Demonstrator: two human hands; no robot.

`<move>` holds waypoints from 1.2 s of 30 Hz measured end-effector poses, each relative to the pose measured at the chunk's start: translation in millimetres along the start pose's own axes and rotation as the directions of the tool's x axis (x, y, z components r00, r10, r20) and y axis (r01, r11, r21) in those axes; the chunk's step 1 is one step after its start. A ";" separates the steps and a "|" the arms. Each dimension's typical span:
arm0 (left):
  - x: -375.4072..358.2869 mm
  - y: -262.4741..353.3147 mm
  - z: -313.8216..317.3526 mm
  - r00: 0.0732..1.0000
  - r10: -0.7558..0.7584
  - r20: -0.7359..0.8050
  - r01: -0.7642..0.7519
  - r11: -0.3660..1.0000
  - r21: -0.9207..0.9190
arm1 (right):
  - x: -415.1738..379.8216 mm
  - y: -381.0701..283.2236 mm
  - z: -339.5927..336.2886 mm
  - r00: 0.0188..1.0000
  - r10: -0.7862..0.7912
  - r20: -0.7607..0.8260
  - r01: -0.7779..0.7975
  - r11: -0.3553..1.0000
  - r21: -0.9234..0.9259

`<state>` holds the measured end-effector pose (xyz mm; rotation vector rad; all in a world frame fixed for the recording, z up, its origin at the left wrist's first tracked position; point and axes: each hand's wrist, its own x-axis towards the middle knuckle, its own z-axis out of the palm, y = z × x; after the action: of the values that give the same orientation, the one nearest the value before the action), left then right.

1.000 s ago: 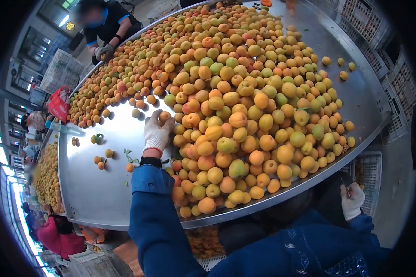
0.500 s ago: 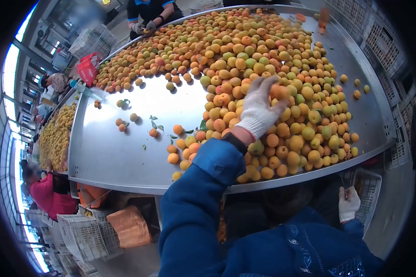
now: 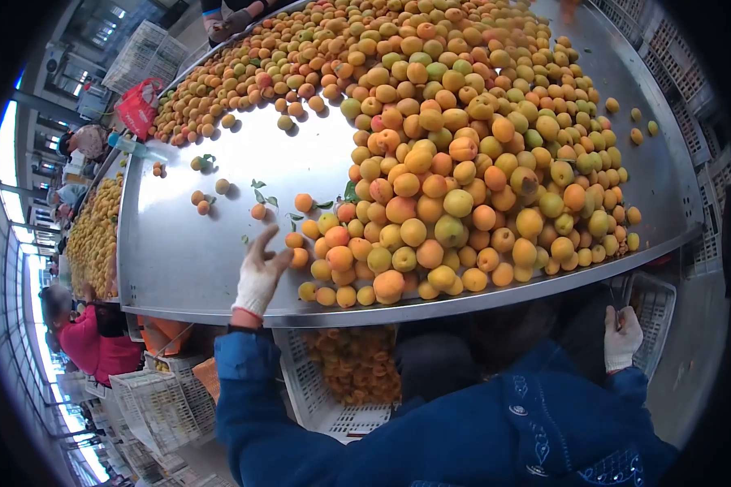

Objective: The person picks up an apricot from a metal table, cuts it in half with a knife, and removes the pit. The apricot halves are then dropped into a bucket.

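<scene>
My left hand point(image 3: 260, 274), in a white glove, is over the table's near edge with its fingers apart and nothing in them. Beside its thumb lies an apricot point(image 3: 299, 257) at the left edge of a large heap of apricots point(image 3: 455, 162), yellow, orange and some greenish. Low on the right, below the table edge, my right hand point(image 3: 623, 337), also gloved, is closed. A thin, dark thing sticks up from its fingers, too small to name. Under the table, between my left arm and legs, a white crate point(image 3: 300, 381) holds orange fruit pieces point(image 3: 353, 365).
The metal table point(image 3: 162, 276) has a raised rim; a few loose apricots point(image 3: 199, 197) and leaves point(image 3: 260, 193) lie on its left part. White crates point(image 3: 158, 406) stand at lower left, more at right. Another person's hands point(image 3: 227, 26) are at the far edge; a person in pink sits left.
My left hand has moved left and toward me, off the heap, and no longer has the apricot it held. The crate of fruit pieces has come into view. My right hand stays low at right.
</scene>
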<state>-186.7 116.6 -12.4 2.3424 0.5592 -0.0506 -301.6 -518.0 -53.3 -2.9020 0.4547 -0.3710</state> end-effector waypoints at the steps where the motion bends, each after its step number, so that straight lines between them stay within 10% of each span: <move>1: -4.2 -12.1 9.0 0.993 -0.005 0.116 0.023 0.987 -0.160 | 0.2 0.0 -0.4 1.000 -0.001 0.005 0.001 1.000 -0.004; 2: -6.5 -21.1 16.7 0.973 0.011 0.229 0.063 0.947 -0.314 | -0.6 0.9 0.8 1.000 -0.001 0.005 0.001 1.000 -0.007; 6: -24.9 9.3 39.5 0.953 0.222 0.207 -0.254 0.956 0.146 | -1.2 0.6 1.2 1.000 0.003 -0.023 -0.002 1.000 0.024; 11: -35.9 27.8 54.7 0.972 0.196 0.131 -0.216 0.963 0.160 | -1.3 -5.3 -3.8 1.000 -0.001 0.002 0.001 0.999 -0.046; 21: -25.2 48.8 76.5 0.969 0.197 0.152 -0.089 0.844 -0.528 | 1.5 -10.8 -6.3 1.000 0.011 0.025 -0.010 0.999 -0.045; 30: -10.2 97.6 64.2 0.912 0.100 0.399 0.191 0.756 -0.626 | 3.3 -21.9 -17.5 0.997 0.059 0.052 -0.058 0.998 -0.006; 32: -7.2 107.8 84.5 0.914 0.365 0.177 -0.257 0.859 -0.442 | 1.7 -17.2 -15.7 0.998 0.049 0.033 -0.049 0.999 -0.007; 36: -28.8 145.3 125.8 0.895 0.445 -0.027 -0.410 0.797 -0.443 | 1.4 -16.4 -19.6 0.995 0.083 0.062 -0.083 0.997 -0.003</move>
<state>-138.5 -71.6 -7.0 1.9538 -0.0223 0.1776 -301.1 -505.8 -30.7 -2.8748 0.5639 -0.2674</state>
